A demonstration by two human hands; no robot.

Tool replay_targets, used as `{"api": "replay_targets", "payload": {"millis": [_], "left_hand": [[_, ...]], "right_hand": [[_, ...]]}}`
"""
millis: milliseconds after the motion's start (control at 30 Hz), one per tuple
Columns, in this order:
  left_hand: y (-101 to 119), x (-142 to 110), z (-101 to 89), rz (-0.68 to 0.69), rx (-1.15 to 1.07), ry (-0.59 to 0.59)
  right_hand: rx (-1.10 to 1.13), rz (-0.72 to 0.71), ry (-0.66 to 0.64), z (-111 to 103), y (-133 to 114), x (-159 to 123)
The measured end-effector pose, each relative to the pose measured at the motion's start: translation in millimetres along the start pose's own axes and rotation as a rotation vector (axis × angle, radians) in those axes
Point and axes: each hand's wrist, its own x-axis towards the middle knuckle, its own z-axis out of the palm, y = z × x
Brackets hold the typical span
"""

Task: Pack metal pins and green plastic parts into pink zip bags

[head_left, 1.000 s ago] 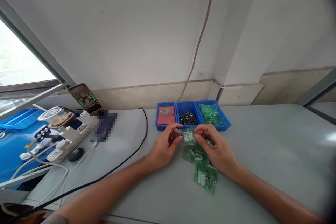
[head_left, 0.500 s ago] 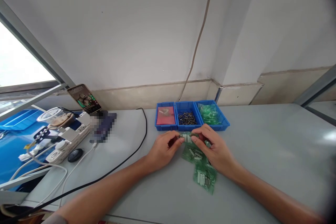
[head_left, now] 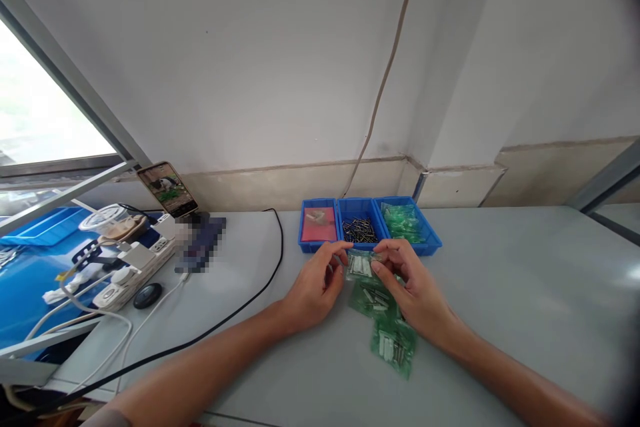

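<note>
Both hands meet over a small clear green bag [head_left: 360, 265] of pale metal parts, held just above the grey table [head_left: 500, 293]. My left hand [head_left: 316, 284] pinches its left edge, my right hand [head_left: 411, 284] pinches its right edge. Two more filled green bags lie under and in front of the right hand, one [head_left: 372, 299] close to the fingers and one [head_left: 393, 345] nearer me. Just beyond the hands stand three small blue bins: the left one [head_left: 319, 225] with a red pad, the middle one [head_left: 358, 229] with dark pins, the right one [head_left: 406, 223] with green bags.
A black cable [head_left: 240, 307] runs across the table on the left. Further left are a phone on a stand [head_left: 168, 189], a white power strip [head_left: 134, 263] with plugs and white cords, a black round object [head_left: 147, 295] and blue trays [head_left: 40, 229]. The wall stands close behind the bins.
The view has shifted slightly. The bag between my fingers has been turned flatter, and both hands have stayed pinched on its edges.
</note>
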Motion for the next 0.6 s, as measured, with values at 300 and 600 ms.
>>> {"api": "replay_targets", "payload": {"millis": [300, 600], "left_hand": [[-2.8, 1.0, -0.3, 0.035, 0.063, -0.003], [4.7, 3.4, -2.1, 0.012, 0.042, 0.033]], "right_hand": [[-0.061, 0.022, -0.105, -2.2, -8.3, -1.6], [-0.072, -0.100, -0.111, -3.6, -6.7, 0.4]]}}
